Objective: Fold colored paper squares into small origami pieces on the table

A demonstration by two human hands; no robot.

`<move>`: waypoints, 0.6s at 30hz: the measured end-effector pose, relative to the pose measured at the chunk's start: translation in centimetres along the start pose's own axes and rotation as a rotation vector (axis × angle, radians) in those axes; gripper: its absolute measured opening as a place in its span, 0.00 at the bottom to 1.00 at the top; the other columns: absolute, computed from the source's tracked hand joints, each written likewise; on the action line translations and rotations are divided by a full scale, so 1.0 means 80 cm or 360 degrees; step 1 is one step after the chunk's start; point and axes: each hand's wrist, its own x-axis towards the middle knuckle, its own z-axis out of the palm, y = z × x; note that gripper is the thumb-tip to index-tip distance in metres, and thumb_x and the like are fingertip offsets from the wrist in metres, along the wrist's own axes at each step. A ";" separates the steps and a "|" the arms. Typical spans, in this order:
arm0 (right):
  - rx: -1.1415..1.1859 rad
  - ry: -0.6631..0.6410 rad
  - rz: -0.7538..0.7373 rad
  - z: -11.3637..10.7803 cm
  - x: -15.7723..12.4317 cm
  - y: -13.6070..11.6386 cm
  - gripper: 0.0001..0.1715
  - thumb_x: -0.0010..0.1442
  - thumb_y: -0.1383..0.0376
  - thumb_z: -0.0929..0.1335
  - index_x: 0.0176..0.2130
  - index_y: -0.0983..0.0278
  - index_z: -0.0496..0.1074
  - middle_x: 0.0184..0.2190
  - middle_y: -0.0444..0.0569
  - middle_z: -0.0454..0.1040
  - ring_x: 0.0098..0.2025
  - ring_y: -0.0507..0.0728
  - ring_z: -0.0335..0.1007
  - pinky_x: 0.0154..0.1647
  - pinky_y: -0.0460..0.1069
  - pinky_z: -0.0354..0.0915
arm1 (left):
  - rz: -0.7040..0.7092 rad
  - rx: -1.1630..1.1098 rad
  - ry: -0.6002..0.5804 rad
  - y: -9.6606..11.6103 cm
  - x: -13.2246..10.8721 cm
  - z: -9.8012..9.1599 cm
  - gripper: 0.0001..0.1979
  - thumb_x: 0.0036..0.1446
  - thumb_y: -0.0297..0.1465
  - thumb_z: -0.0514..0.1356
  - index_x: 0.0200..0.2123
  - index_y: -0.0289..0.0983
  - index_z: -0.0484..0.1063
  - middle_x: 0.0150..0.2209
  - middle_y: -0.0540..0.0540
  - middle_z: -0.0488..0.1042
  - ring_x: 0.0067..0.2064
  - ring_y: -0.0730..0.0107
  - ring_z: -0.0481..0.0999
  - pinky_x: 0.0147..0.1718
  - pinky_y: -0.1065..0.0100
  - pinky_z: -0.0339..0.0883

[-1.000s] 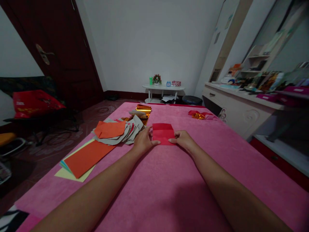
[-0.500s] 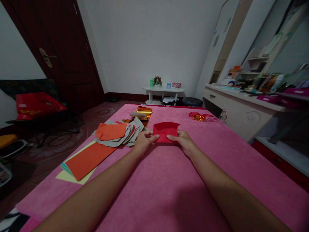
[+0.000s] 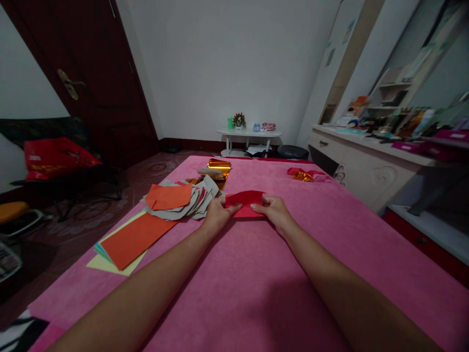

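Our left hand (image 3: 216,212) and right hand (image 3: 274,210) pinch the red paper (image 3: 245,198) at its sides; its far part, flatter a second ago, now curls, suggesting we are folding.

And here's the red paper (image 3: 245,199), plain and vivid, showing as a small, wide shape and sitting centre stage above the pink cloth (image 3: 249,274)! It's stretching crosswise between the left hand (image 3: 217,210) and the right hand (image 3: 275,211), with a thumb pressing onto its near face at either side. A crease is running across it, the upper part is rising beyond that line, and the top edge is bowing gently. The lower edge is lying nearly straight; whether it's touching the cloth isn't showing clearly.
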 end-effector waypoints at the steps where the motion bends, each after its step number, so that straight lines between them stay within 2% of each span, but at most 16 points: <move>1: -0.0028 0.0016 0.0019 -0.004 0.002 0.000 0.15 0.34 0.63 0.76 0.26 0.67 0.75 0.23 0.43 0.75 0.25 0.51 0.68 0.29 0.46 0.62 | -0.0007 0.0008 -0.0002 0.000 0.000 -0.001 0.15 0.42 0.36 0.68 0.32 0.31 0.79 0.30 0.44 0.79 0.27 0.68 0.74 0.25 0.70 0.66; 5: -0.0085 0.0058 0.0051 -0.016 0.005 -0.001 0.15 0.36 0.60 0.75 0.19 0.66 0.70 0.16 0.40 0.69 0.19 0.48 0.60 0.22 0.44 0.54 | 0.0003 0.0093 0.0011 -0.003 0.002 -0.004 0.13 0.44 0.38 0.66 0.26 0.32 0.77 0.24 0.47 0.76 0.22 0.74 0.69 0.21 0.73 0.60; 9: -0.0140 0.0086 0.0021 -0.019 0.007 0.000 0.20 0.39 0.57 0.74 0.14 0.65 0.65 0.11 0.37 0.61 0.15 0.46 0.51 0.19 0.44 0.47 | 0.0031 0.0256 0.0074 -0.007 0.005 -0.009 0.18 0.48 0.42 0.63 0.18 0.33 0.70 0.15 0.52 0.66 0.17 0.79 0.58 0.17 0.75 0.49; 12: -0.0169 0.0080 0.0007 -0.020 0.007 -0.001 0.21 0.39 0.55 0.74 0.14 0.65 0.64 0.10 0.37 0.60 0.15 0.46 0.50 0.19 0.44 0.46 | 0.0047 0.0352 0.0101 -0.011 0.007 -0.012 0.22 0.47 0.45 0.62 0.16 0.33 0.66 0.13 0.54 0.61 0.17 0.80 0.54 0.17 0.74 0.44; 18: -0.0209 0.0079 0.0057 -0.020 0.006 -0.003 0.20 0.41 0.57 0.74 0.14 0.65 0.64 0.09 0.39 0.61 0.13 0.46 0.52 0.16 0.43 0.47 | 0.0061 0.0520 0.0104 -0.014 0.010 -0.015 0.26 0.48 0.49 0.60 0.14 0.35 0.59 0.14 0.54 0.56 0.18 0.80 0.52 0.18 0.73 0.41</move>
